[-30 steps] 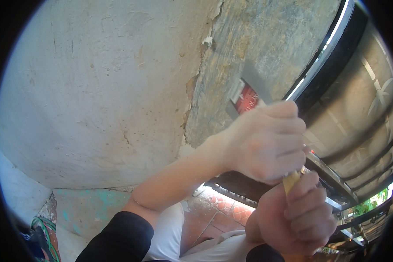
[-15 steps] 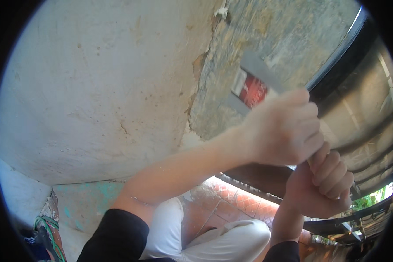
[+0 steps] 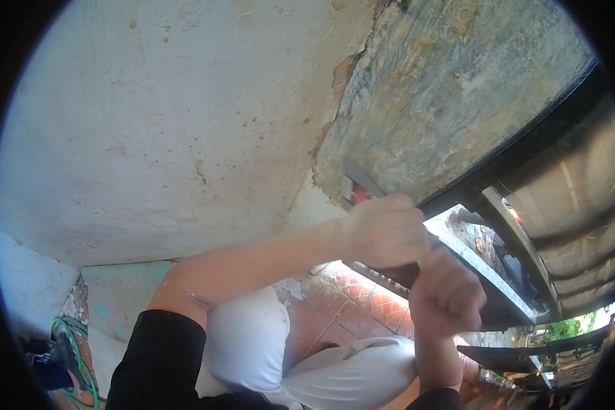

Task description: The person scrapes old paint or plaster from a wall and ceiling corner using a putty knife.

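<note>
A scraper [image 3: 359, 194] with a broad grey blade and a red label touches or lies very close to the bare, mottled patch of wall [image 3: 424, 116]. Its blade is near the edge where the whitish paint [image 3: 205, 123] ends. My left hand [image 3: 388, 231] is closed around the scraper just behind the blade. Closed lower down and farther right, my right hand [image 3: 448, 292] grips the end of the handle. The fingers and fists hide most of the handle, and motion blurs both hands.
A dark metal frame with panels [image 3: 519, 143] stands close to my hands on the right. Reddish floor tiles [image 3: 362, 301] lie below, beside my white-clad knees [image 3: 253, 335]. A coiled green hose [image 3: 82, 369] is at the lower left. Greenery shows at the far right.
Both hands have come down and to the left with the scraper, whose blade has moved lower on the bare wall patch. The view has shifted slightly.
</note>
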